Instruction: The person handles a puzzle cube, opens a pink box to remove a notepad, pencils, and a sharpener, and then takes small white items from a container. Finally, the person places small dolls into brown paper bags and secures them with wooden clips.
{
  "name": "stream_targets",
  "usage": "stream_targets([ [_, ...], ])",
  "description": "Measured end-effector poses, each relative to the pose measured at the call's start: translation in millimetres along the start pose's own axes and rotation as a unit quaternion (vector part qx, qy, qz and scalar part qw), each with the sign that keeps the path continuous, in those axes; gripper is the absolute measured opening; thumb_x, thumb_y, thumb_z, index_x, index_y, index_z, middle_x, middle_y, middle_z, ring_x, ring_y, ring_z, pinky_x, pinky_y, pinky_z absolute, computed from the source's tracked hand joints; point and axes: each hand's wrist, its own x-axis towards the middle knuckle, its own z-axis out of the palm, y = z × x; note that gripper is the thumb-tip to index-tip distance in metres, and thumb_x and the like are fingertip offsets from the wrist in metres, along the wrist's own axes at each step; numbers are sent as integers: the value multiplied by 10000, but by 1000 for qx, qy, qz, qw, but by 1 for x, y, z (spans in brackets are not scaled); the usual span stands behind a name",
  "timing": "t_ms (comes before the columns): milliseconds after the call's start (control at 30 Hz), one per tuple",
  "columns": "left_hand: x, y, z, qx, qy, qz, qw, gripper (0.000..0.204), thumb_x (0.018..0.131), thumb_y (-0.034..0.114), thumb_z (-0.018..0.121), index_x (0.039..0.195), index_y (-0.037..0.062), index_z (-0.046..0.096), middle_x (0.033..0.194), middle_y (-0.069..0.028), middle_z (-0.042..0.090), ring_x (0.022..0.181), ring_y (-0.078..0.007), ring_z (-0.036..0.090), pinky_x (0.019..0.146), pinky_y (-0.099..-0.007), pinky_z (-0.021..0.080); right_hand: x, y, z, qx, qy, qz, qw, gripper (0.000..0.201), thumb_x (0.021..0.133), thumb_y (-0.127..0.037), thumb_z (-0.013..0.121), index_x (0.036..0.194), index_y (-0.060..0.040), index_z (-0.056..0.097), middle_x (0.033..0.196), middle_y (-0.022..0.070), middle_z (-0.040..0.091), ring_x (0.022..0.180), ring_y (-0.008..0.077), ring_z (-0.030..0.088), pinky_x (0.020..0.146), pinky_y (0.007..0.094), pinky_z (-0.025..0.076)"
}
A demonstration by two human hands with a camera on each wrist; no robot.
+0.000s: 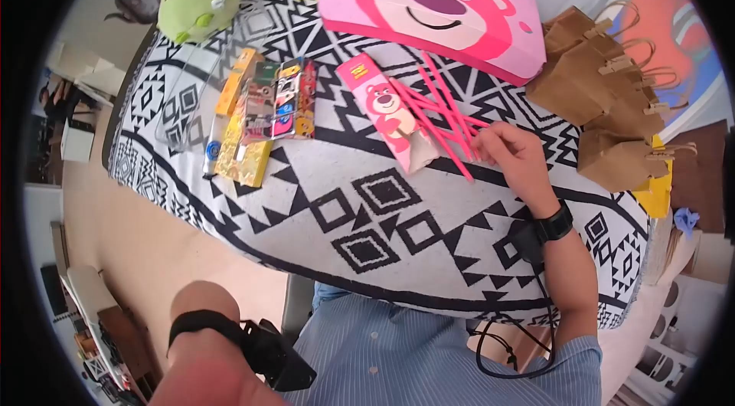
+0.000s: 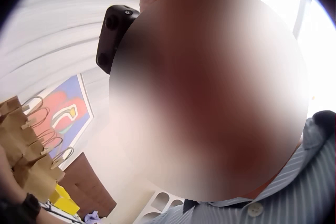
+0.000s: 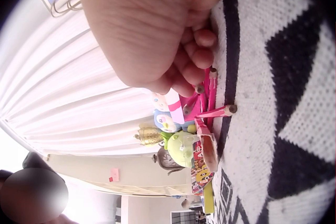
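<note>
Several thin pink pencils (image 1: pixel 440 111) lie crossed in a loose pile on the patterned cloth. My right hand (image 1: pixel 514 157) is at the pile's right edge, thumb and fingers pinching one pencil near its end. In the right wrist view, the curled fingers (image 3: pixel 191 58) are low over the cloth, with pencil ends (image 3: pixel 231 109) beside them. Left of the pile lies a slim pink bear box (image 1: pixel 387 111), its near end torn open. My left arm (image 1: pixel 203 329) is raised close to my head; its hand is mostly hidden by blur in the left wrist view.
A large pink bear box (image 1: pixel 436 8) stands at the back. Brown paper bags (image 1: pixel 605 84) line the right side. To the left lie several patterned packs (image 1: pixel 295 96) beside clear plastic. Plush toys, one of them green (image 1: pixel 200 0), sit at the back left.
</note>
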Motion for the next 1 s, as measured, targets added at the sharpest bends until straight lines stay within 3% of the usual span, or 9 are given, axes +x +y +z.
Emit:
stream_targets([
  [33, 25, -10, -23, -210, -228, -52, 949, 169, 923, 216, 496, 995, 69, 449, 847, -95, 496, 670, -172, 468, 595, -328, 501, -1, 1, -1, -17, 18, 2, 1000, 224, 951, -158, 545, 887, 30, 650, 734, 2, 605, 670, 50, 526, 616, 199, 425],
  [400, -44, -16, 17, -180, -156, -148, 960, 213, 786, 208, 617, 896, 47, 531, 758, -78, 532, 703, -214, 578, 544, -353, 487, 7, -9, -13, 23, 90, 3, 996, 214, 965, -177, 525, 938, -1, 644, 703, -16, 585, 614, 34, 486, 553, 177, 359],
  [433, 3, 29, 66, -183, -142, -143, 962, 217, 773, 207, 629, 886, 45, 539, 750, -77, 535, 706, -218, 589, 539, -355, 486, 11, -16, -18, -18, 88, -15, 996, 208, 963, -178, 531, 951, -4, 643, 711, -17, 587, 617, 32, 489, 553, 175, 360],
  [467, -27, -41, 53, -186, -125, -134, 965, 222, 759, 206, 641, 876, 43, 547, 741, -75, 539, 710, -222, 600, 534, -358, 485, 18, -21, -25, -15, 69, -15, 997, 206, 956, -181, 547, 1009, 0, 629, 756, -2, 616, 636, 42, 513, 572, 179, 385],
  [533, -5, -55, 86, -199, -93, -112, 969, 232, 732, 205, 666, 856, 39, 563, 723, -72, 546, 716, -231, 622, 524, -363, 482, 31, -47, -20, -57, 87, -8, 995, 234, 948, -186, 562, 1088, -2, 599, 830, 25, 650, 675, 63, 555, 602, 188, 419],
  [567, -15, -61, 114, -236, -91, -176, 951, 129, 695, 45, 620, 787, 53, 530, 755, -77, 552, 629, -256, 574, 508, -331, 448, 41, -54, -21, -36, 59, 11, 998, 295, 937, -184, 579, 1149, 19, 554, 936, 68, 665, 731, 90, 595, 629, 199, 446],
  [667, -40, -75, 183, -405, -67, -372, 833, 204, 798, 111, 724, 758, 40, 537, 647, -1, 501, 552, -86, 472, 494, -239, 371, 71, -58, -22, 347, -12, 145, 926, 272, 945, -151, 506, 1131, 44, 550, 1067, 142, 650, 908, 199, 625, 791, 285, 482],
  [767, -51, -82, 219, -481, -1, -519, 707, 246, 797, 172, 747, 730, 16, 568, 587, 43, 476, 560, -31, 416, 509, -208, 355, 92, -33, -10, 423, 28, 144, 894, 202, 888, -32, 522, 1051, 78, 566, 1014, 160, 646, 892, 196, 621, 744, 264, 503],
  [1000, -72, -93, 217, -499, 53, -560, 659, 283, 887, 219, 652, 726, -1, 578, 604, 38, 518, 582, -20, 432, 518, -194, 339, 105, -42, 15, 476, 102, 135, 863, 241, 871, 20, 483, 1106, 71, 494, 1015, 154, 583, 936, 223, 593, 789, 276, 502],
])
